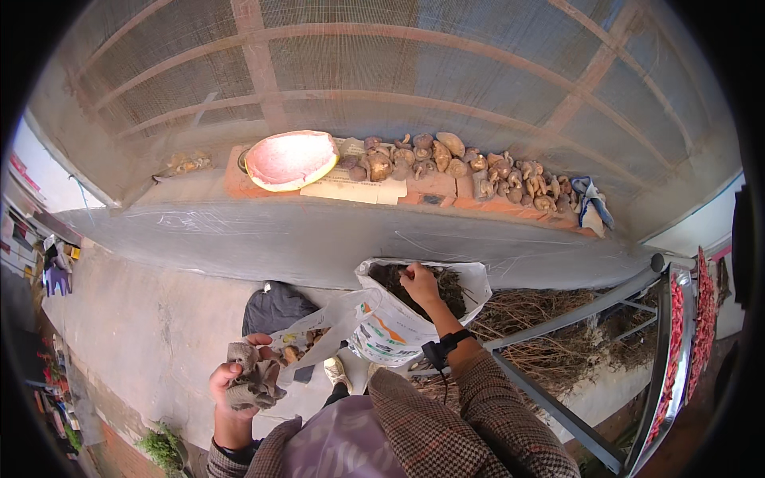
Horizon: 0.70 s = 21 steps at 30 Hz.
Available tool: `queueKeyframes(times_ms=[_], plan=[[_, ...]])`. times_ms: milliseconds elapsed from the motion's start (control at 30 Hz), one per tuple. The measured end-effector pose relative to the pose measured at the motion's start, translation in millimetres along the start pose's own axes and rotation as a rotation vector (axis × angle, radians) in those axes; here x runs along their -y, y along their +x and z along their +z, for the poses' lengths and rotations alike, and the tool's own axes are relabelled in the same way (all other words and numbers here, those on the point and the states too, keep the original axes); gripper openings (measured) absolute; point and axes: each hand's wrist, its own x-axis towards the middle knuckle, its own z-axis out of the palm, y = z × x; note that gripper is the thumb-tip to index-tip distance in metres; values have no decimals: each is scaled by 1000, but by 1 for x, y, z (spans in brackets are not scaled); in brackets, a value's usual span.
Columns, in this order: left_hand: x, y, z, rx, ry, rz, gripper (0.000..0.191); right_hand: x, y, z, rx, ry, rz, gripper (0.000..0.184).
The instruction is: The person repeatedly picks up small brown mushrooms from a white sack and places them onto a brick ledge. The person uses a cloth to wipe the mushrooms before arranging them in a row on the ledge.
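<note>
My left hand (230,385) is closed around a crumpled grey-brown cloth (248,382), with what looks like a mushroom partly wrapped in it. My right hand (421,284) reaches into the open top of a white woven sack (382,334) of dark, twiggy dry matter (451,287). Its fingertips touch or hover over the contents; whether they pinch something I cannot tell. Between my hands, a translucent plastic bag (334,319) holds brown mushrooms (293,352). Many brown mushrooms (442,156) lie along the brick ledge (430,197), beside a pink-and-yellow shell-like bowl (291,160) and some printed paper (358,190).
A dark cloth bundle (278,308) lies on the concrete floor by the wall. At the right, bundled dry twigs (538,325) lie under a grey metal frame (556,412), with trays of red items (672,352) beyond. A blue-and-white packet (591,203) sits at the ledge's right end.
</note>
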Motion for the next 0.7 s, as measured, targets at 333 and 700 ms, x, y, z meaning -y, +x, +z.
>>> queueKeyframes(times_ms=[333, 700], plan=[[12, 6, 25, 111, 43, -35, 67, 145, 57, -183, -705, -380, -605, 31], [8, 2, 40, 222, 114, -124, 73, 169, 45, -172, -741, -330, -611, 24]])
